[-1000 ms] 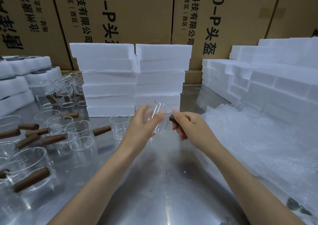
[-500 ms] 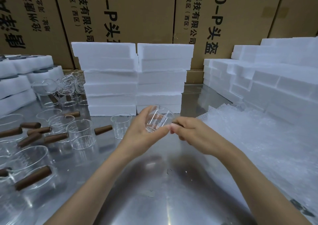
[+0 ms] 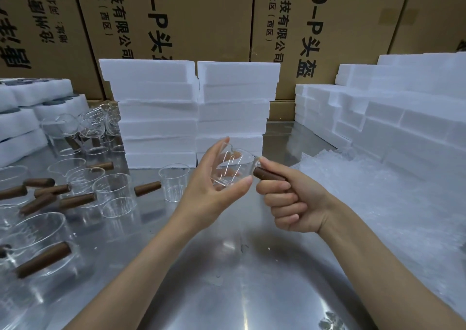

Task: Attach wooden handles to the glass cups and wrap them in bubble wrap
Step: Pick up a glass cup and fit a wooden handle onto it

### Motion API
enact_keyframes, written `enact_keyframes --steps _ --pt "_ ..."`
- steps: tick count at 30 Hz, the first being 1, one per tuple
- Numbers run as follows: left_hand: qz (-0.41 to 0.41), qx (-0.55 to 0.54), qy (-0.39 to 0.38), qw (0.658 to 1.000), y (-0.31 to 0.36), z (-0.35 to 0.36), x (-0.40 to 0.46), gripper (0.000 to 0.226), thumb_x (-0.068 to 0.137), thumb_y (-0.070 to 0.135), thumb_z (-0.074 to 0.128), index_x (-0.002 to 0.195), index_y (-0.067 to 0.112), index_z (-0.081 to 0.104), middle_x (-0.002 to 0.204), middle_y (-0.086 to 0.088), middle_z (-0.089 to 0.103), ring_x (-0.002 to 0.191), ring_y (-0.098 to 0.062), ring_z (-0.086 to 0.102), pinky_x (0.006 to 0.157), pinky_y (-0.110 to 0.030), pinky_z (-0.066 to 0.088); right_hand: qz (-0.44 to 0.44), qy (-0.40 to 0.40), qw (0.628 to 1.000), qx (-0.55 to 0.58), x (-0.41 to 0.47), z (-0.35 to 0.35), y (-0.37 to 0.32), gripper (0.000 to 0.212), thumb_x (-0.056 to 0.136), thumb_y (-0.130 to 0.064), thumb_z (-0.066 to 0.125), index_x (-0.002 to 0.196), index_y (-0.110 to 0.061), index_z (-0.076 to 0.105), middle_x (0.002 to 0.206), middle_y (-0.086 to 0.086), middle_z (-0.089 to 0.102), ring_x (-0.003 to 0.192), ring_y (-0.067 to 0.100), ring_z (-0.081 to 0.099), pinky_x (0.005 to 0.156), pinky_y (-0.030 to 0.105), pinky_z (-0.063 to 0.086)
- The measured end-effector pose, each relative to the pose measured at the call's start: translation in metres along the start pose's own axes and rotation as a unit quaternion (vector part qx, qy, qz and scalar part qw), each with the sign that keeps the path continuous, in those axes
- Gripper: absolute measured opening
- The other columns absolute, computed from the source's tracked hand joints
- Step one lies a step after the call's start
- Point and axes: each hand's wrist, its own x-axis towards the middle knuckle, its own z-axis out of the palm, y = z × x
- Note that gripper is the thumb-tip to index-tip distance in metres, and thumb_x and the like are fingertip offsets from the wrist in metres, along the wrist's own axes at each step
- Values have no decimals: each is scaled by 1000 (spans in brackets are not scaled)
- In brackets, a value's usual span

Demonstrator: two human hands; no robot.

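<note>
Above the steel counter [image 3: 227, 292], the left hand [image 3: 214, 186] pinches a glass cup [image 3: 233, 169] between thumb and fingers. Just beside it, the right hand [image 3: 292, 203] grips a wooden handle [image 3: 267, 174] whose tip meets the cup's side.

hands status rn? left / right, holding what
Left hand: fingers and thumb curled round the glass cup, held above the table.
Right hand: fist gripping the wooden handle at the cup's side.

Held cup [image 3: 233, 169] sits mid-table [image 3: 227, 292] between left hand [image 3: 214, 186] and right hand [image 3: 295, 203], handle [image 3: 268, 175] at its right side. Handled cups [image 3: 111, 193] spread left, one bare cup [image 3: 174, 182] just left of the hands; foam stacks [image 3: 194, 110] behind, probably touching the cartons [image 3: 176, 27]. Bubble wrap [image 3: 378, 203] right, more foam [image 3: 403, 107] behind it.
</note>
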Motion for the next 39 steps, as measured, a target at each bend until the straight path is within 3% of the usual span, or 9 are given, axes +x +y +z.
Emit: enact_keyframes --steps 6,11,16,21,24,28,33,36,39 --pt "15 23 52 998 -5 3 0 77 74 34 79 136 44 34 127 14 53 100 2 61 72 -22 54 -64 218 973 -40 5 -1 4 64 86 -61 47 40 -21 27 37 -7 20 29 7 17 33 19 25" --pt "1 -22 133 991 -6 -5 6 71 78 24 76 137 32 38 123 15 54 92 5 63 70 -12 51 -223 333 913 -79 10 4 2 43 86 -55 55 61 -20 52 47 -5 40 41 9 37 42 18 39" --pt "-6 -23 130 991 -6 -1 4 73 77 28 76 138 31 38 128 8 54 96 2 63 70 -10 49 -298 311 882 -190 17 15 9 46 74 -57 63 99 -19 64 68 -10 63 60 7 60 63 23 53" --pt "14 -3 98 995 -1 4 -1 84 62 51 75 135 42 33 128 16 52 101 4 61 77 -18 54 -350 312 855 -222 18 17 14 11 90 -31 60 94 -23 66 73 -8 69 65 7 64 65 21 54" --pt "17 21 62 998 -1 4 -2 100 55 55 77 139 45 24 132 25 44 110 8 55 90 -22 49 -364 335 846 -199 18 16 14 13 93 -28 57 89 -25 69 71 -9 69 64 4 63 62 17 53" --pt "41 80 8 996 -4 3 -3 107 59 46 78 142 43 11 142 31 25 128 10 38 102 -8 33 -360 343 855 -149 17 12 12 19 94 -26 55 86 -21 71 66 -9 64 59 3 57 57 15 47" --pt "92 172 34 980 0 -12 4 95 68 37 80 143 37 22 146 23 30 128 7 35 94 3 26 -364 334 852 -171 16 8 11 19 93 -25 56 81 -22 71 63 -10 59 60 1 56 55 13 46" --pt "128 190 49 972 1 -15 4 76 67 26 85 131 30 45 127 23 49 116 9 46 89 0 31 -352 313 869 -154 17 8 11 19 93 -27 55 83 -23 71 66 -8 60 63 3 57 56 15 47" --pt "161 205 79 962 2 -12 2 70 64 31 86 123 33 49 116 13 57 108 -2 54 88 -5 37 -327 322 880 -126 19 7 12 25 91 -37 56 104 -18 65 77 -3 63 69 7 62 59 21 50"
